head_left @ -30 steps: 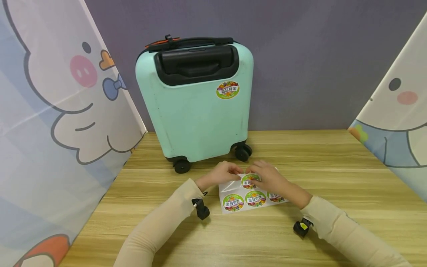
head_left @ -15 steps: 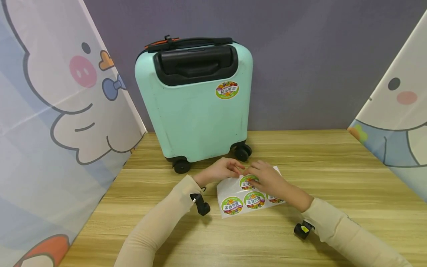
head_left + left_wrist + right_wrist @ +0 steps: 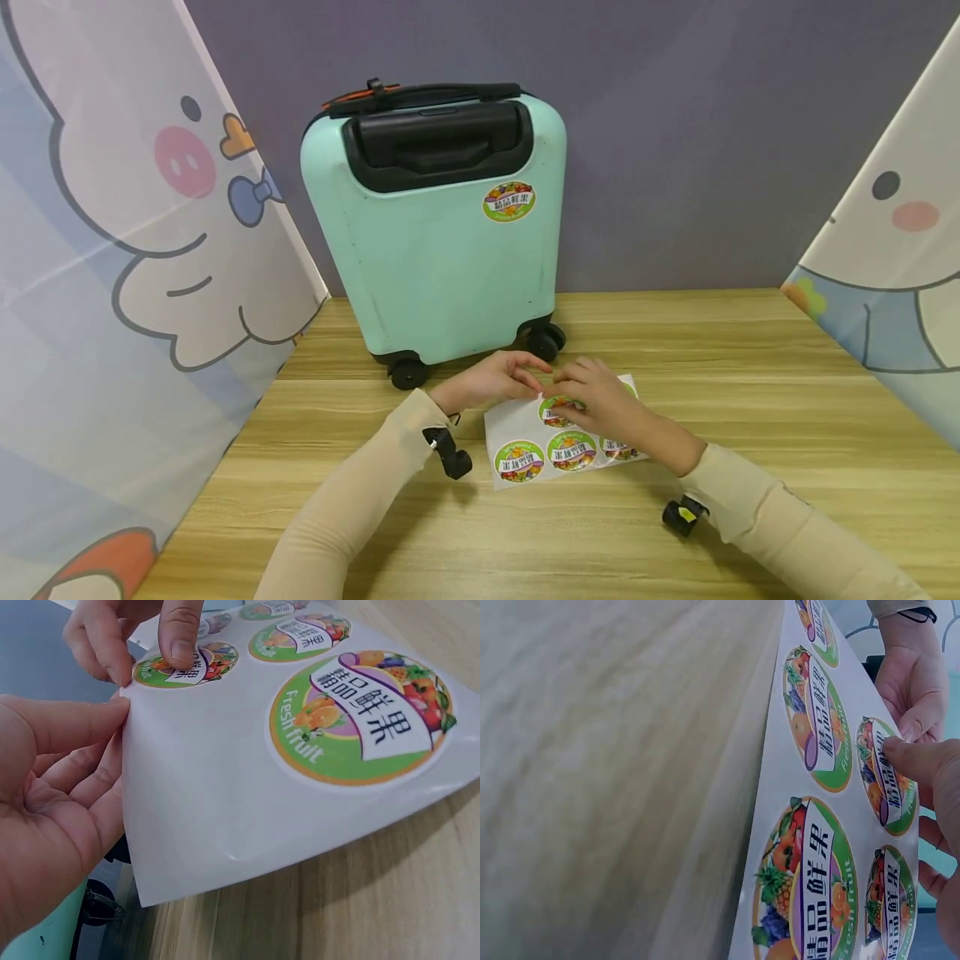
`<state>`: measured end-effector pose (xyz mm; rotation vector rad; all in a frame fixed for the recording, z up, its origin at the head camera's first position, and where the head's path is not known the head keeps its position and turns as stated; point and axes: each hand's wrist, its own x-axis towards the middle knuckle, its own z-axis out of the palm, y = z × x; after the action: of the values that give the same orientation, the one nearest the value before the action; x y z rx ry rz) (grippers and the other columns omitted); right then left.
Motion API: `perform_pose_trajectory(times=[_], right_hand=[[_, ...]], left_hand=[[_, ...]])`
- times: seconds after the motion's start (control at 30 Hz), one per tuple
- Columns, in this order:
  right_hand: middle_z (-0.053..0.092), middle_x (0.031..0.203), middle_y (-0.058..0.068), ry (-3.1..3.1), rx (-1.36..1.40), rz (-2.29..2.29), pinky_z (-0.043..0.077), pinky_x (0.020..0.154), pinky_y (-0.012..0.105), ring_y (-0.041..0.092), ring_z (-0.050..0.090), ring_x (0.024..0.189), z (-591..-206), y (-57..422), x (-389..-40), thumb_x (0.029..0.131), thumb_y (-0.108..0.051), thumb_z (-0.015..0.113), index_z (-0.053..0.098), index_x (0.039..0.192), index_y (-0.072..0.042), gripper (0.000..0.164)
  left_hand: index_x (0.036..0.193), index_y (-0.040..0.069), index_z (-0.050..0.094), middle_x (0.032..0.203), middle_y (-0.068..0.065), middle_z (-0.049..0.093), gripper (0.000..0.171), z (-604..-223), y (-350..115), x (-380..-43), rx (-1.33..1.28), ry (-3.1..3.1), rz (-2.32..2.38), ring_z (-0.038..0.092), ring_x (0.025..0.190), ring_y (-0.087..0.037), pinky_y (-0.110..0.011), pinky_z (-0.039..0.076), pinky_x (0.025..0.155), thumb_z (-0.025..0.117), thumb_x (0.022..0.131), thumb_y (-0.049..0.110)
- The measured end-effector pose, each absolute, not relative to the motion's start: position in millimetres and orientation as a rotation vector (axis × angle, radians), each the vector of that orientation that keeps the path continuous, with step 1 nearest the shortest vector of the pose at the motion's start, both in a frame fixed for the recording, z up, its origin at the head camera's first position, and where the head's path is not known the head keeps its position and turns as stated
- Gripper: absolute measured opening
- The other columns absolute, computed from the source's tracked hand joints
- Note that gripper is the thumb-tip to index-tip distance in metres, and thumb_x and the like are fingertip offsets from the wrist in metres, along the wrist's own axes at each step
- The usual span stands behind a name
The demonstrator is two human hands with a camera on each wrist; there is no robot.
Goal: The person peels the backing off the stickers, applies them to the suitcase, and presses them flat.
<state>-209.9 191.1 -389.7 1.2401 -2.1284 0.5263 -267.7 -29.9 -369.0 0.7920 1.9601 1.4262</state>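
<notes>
A white sheet of oval fruit stickers (image 3: 512,423) lies tilted above the wooden table, its near-left part lifted. My left hand (image 3: 487,385) pinches its far edge between thumb and fingertip, beside a bare patch with no sticker, as the left wrist view shows. Right next to it, my right hand (image 3: 603,404) grips the same edge, thumb pressed on one green-rimmed sticker (image 3: 219,663) and fingers behind the sheet. Several more stickers, such as a large one (image 3: 364,720) reading "Fresh fruit", sit on the sheet. Whether a sticker edge is peeled up cannot be made out.
Behind the hands stands a mint-green suitcase (image 3: 450,267) on black wheels, with one oval fruit sticker (image 3: 509,202) on its upper right. A grey wall panel (image 3: 675,150) is at the back. Cartoon-printed cloths (image 3: 142,192) flank the wooden table (image 3: 750,358).
The sheet has shifted slightly left and its near-left corner toward me. My left hand has moved a little left, its index finger now raised. My right hand has barely moved.
</notes>
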Motion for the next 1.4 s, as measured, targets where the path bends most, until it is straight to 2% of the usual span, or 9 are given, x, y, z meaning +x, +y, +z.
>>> perform_pose_trajectory(times=[0.27,0.47,0.7,0.9,1.13,1.4], right_hand=[[0.065,0.093,0.003,-2.015,1.292,0.557,0.045,0.075,0.042,0.022,0.055,0.087,-388,188,-211,0.063,-0.004,0.089,0.076,0.093,-0.007,0.033],[0.065,0.088,0.002,-1.978,1.291,0.553,0.044,0.072,0.040,0.021,0.055,0.084,-387,185,-213,0.063,-0.004,0.088,0.075,0.087,-0.008,0.027],[0.065,0.086,0.003,-1.934,1.300,0.551,0.044,0.071,0.039,0.023,0.055,0.083,-385,181,-213,0.062,-0.003,0.088,0.074,0.081,-0.008,0.024],[0.062,0.085,0.004,-1.910,1.312,0.534,0.046,0.072,0.039,0.024,0.054,0.083,-383,179,-212,0.057,0.005,0.089,0.070,0.076,-0.006,0.029],[0.061,0.084,0.002,-1.957,1.320,0.515,0.045,0.072,0.037,0.022,0.053,0.081,-384,180,-212,0.067,0.004,0.084,0.069,0.078,-0.007,0.022],[0.060,0.085,-0.001,-2.052,1.364,0.483,0.045,0.074,0.038,0.018,0.053,0.082,-383,183,-210,0.072,0.005,0.080,0.067,0.082,-0.009,0.022]], left_hand=[[0.138,-0.005,0.048,0.089,0.000,0.072,0.048,-367,-31,-268,0.728,1.834,1.460,0.064,0.087,-0.011,-0.022,0.049,0.074,0.058,0.092,-0.014],[0.139,-0.005,0.046,0.086,0.001,0.070,0.049,-365,-31,-268,0.698,1.804,1.460,0.064,0.088,-0.011,-0.021,0.049,0.073,0.057,0.092,-0.016],[0.138,-0.005,0.047,0.089,-0.002,0.071,0.050,-364,-29,-268,0.692,1.828,1.444,0.064,0.089,-0.012,-0.022,0.049,0.074,0.058,0.091,-0.016],[0.138,-0.004,0.048,0.097,-0.011,0.073,0.049,-365,-30,-268,0.693,1.895,1.438,0.066,0.089,-0.014,-0.022,0.050,0.074,0.060,0.091,-0.014],[0.137,-0.006,0.048,0.100,-0.020,0.073,0.051,-366,-30,-268,0.745,1.978,1.456,0.069,0.091,-0.018,-0.023,0.051,0.075,0.062,0.089,-0.015],[0.136,-0.008,0.048,0.095,-0.022,0.072,0.052,-367,-27,-267,0.777,2.050,1.435,0.070,0.087,-0.019,-0.023,0.054,0.075,0.064,0.087,-0.017]])
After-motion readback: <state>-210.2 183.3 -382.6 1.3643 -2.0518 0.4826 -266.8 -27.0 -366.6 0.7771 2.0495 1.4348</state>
